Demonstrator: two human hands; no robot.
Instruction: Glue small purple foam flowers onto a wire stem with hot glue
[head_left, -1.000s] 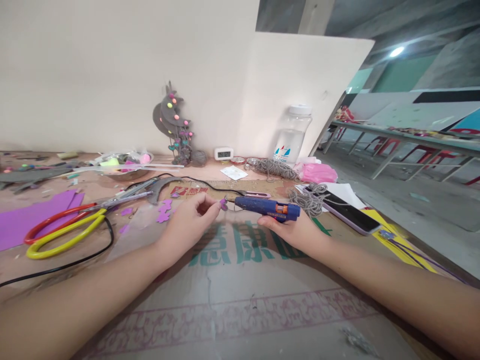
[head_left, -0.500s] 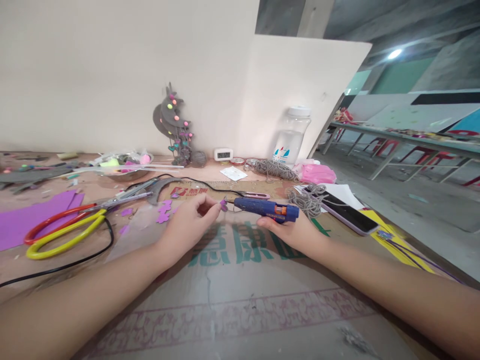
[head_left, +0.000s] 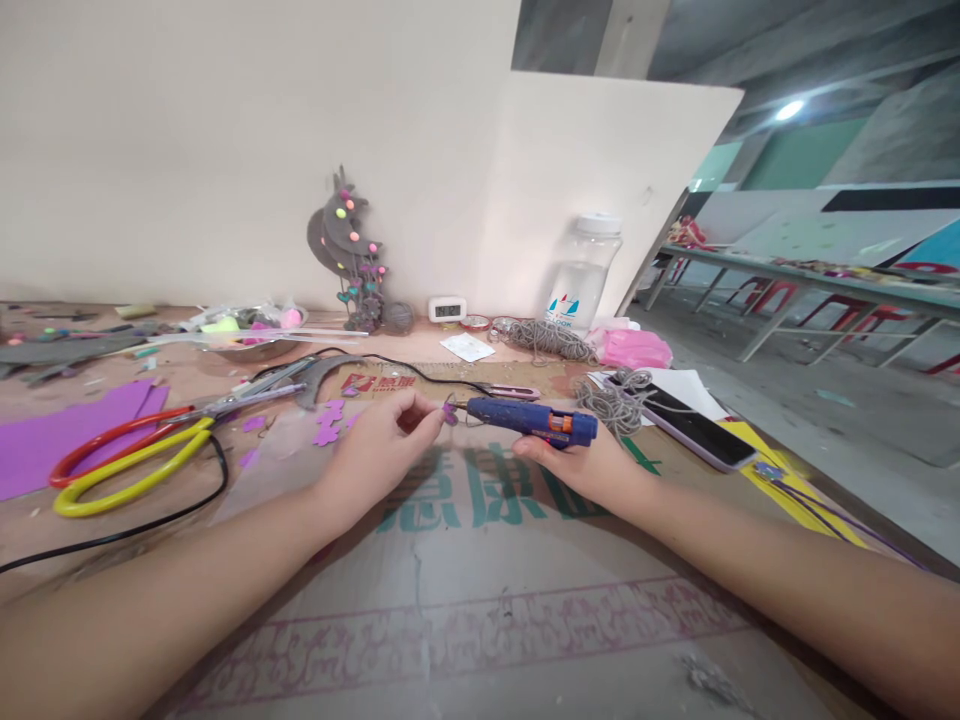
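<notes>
Between the thumb and fingertips of my left hand (head_left: pixel 394 440) is a small purple cutout (head_left: pixel 450 412), pinched at its edge. My right hand (head_left: pixel 589 465) is wrapped round a blue hot glue gun (head_left: pixel 529 417), held level with its nozzle pointing left. The nozzle tip is at the purple cutout; I cannot tell whether they touch. Both hands are above a printed cardboard sheet (head_left: pixel 480 560). Several purple flower-shaped cutouts (head_left: pixel 327 425) lie just left of my left hand.
Scissors (head_left: pixel 131 455) with red and yellow handles lie left, by purple sheets (head_left: pixel 45 450). Behind stand a grey moon decoration (head_left: pixel 341 240), a small digital clock (head_left: pixel 447 309) and a water bottle (head_left: pixel 581 275). Grey cord (head_left: pixel 619 400) and a phone (head_left: pixel 694 425) lie right.
Hardly anything differs. My left hand has shifted very slightly right with the purple cutout, and the glue gun has dipped a touch.
</notes>
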